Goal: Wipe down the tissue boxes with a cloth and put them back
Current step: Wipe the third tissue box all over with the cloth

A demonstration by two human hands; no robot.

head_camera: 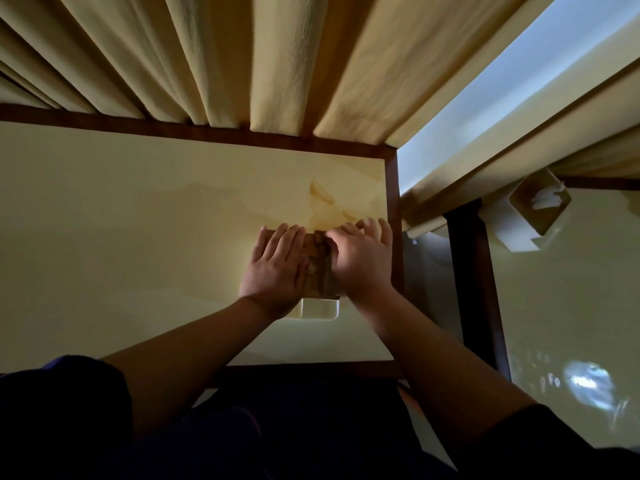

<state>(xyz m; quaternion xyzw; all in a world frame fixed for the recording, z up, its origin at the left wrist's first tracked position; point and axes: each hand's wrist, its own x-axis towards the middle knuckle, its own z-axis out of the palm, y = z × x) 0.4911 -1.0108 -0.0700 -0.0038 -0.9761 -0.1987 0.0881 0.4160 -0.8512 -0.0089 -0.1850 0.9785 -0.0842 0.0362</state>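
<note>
While both arms reach forward from the bottom of the frame, the two hands lie side by side on top of a tissue box (pixel 318 308) in the middle of the picture. The left hand (pixel 277 263) rests flat on the left part of the box, its fingers (pixel 289 237) straight and close together, pointing toward the top of the frame. The right hand (pixel 360 258) lies on the right part, its fingers only a little bent, and they press on a brown cloth (pixel 317 261) that shows in the narrow gap between the two hands. I cannot tell if the right thumb pinches the cloth, because it is hidden. Of the box only a white lower edge is visible, just below the wrists.

The box stands on a pale yellow table (pixel 121 220) with a dark wooden frame, near its right edge. A second tissue box (pixel 526 216), white with a paper coming out of its brown top, stands at the right side of the frame on another pale table (pixel 571 289), well apart from the hands. Cream curtains (pixel 225 57) fill the upper part of the picture, and a strip of window (pixel 502 95) shows at the upper right.
</note>
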